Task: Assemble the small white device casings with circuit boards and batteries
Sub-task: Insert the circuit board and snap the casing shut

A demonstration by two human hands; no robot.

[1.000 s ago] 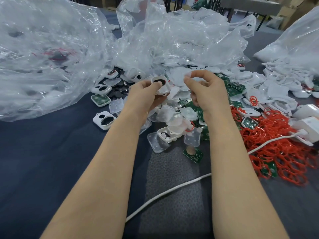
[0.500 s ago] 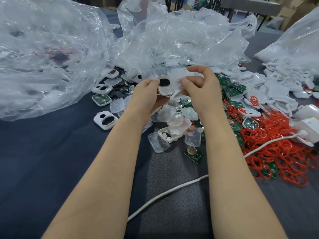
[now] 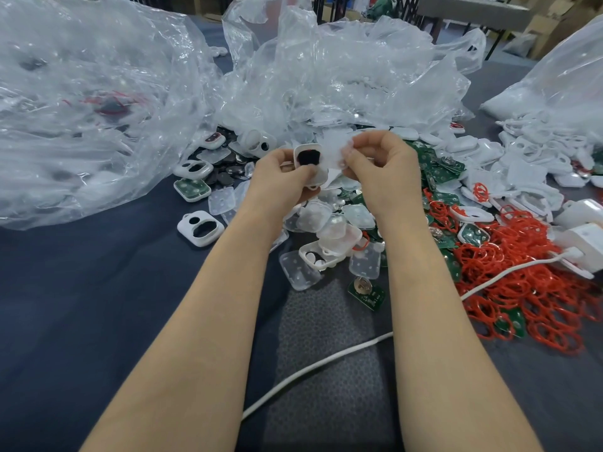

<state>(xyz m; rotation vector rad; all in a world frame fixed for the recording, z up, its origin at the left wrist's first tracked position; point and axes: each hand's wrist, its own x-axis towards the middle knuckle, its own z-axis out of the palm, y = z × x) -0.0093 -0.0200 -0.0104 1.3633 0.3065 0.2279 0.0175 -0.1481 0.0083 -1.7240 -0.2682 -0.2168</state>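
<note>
Above a heap of loose plastic parts [image 3: 329, 223], gripped in the left hand [image 3: 283, 173], a small white rounded plastic casing [image 3: 308, 157]; pinched in the right hand [image 3: 382, 168] beside it, a thin translucent plastic cover [image 3: 337, 151]. Could seat crooked, or slip from the light pinch into that heap.

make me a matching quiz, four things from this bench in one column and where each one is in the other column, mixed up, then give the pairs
Things
1. white plastic casing with a dark opening
2. thin translucent plastic pad
3. red rubber rings
4. white cable

Places
a. heaped on the table at the right
b. gripped in the left hand
c. running across the grey mat
d. pinched in the right hand

Pairs: 1-b, 2-d, 3-a, 4-c
</note>
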